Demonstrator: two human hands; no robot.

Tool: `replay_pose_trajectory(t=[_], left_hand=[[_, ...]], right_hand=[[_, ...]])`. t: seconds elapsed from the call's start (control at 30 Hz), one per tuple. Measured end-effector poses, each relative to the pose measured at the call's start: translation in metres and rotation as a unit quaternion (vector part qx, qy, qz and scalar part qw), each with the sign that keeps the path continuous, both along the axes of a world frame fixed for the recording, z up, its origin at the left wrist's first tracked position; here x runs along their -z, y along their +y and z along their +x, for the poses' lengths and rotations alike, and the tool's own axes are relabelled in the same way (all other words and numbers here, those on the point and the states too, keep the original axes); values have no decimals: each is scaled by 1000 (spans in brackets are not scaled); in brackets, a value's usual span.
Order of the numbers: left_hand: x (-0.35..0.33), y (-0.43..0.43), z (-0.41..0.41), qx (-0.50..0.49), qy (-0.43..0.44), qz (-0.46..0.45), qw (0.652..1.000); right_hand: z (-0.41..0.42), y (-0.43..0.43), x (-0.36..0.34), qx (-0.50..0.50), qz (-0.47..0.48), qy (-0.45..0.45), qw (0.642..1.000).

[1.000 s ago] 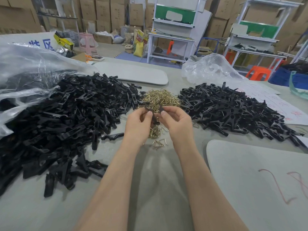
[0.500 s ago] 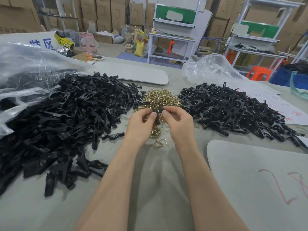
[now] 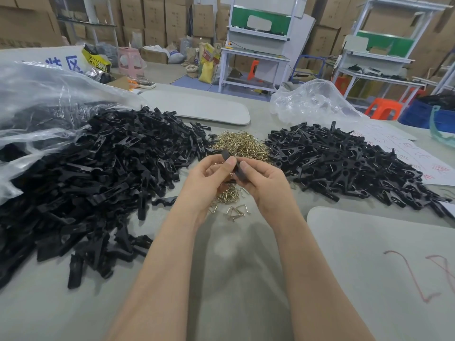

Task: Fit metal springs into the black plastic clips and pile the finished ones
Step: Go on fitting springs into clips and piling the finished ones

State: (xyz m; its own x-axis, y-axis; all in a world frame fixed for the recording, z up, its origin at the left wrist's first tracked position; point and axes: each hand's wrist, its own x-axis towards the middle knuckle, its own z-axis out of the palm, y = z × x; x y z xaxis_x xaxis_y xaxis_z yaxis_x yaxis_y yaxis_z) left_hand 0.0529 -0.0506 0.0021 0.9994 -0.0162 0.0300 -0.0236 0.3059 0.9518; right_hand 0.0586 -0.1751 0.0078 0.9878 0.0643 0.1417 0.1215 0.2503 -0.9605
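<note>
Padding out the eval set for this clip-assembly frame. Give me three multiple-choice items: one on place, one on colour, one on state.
1. Where is the spring heap?
A. between the left clip pile and the right clip pile
B. left of both piles
C. right of both piles

2. What colour is the spring heap?
A. silver
B. brass-gold
C. red

3. What are the left hand and right hand doing?
A. both idle and open
B. both pinching one black clip
C. only the right holds it

Key: 1 A, black piles flank it on both sides; 2 B, the wire shines yellow-gold; 3 B, both thumbs press the same clip.
</note>
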Motion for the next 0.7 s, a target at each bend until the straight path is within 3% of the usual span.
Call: replay_pose_trajectory(t=[0.07,0.17,0.23,0.3,0.37,0.47,0.53,0.7], left_hand=[[-1,1,-1,29,17,-34,999],[-1,1,0,-3,12,-47,999],[0,6,3,-68,27,-111,991],[0,17,6,-128,62,-232,962],[-1,26,7,-160,95,-355,916],[-5,28,6,-163,123,-450,869],[-7,27,3,-153,127,-480,855],[-10,32,4,-143,101,-532,829]], right_hand=[[0,3,0,-6,15,24,1000],[7,9,-1,43,5,60,997],[16,8,0,118,-122,33,985],[25,5,3,182,-307,-9,934],[31,7,9,161,-446,-15,880],[37,17,21,113,-558,27,822],[38,19,22,124,-566,31,814],[40,23,13,161,-484,-29,860]])
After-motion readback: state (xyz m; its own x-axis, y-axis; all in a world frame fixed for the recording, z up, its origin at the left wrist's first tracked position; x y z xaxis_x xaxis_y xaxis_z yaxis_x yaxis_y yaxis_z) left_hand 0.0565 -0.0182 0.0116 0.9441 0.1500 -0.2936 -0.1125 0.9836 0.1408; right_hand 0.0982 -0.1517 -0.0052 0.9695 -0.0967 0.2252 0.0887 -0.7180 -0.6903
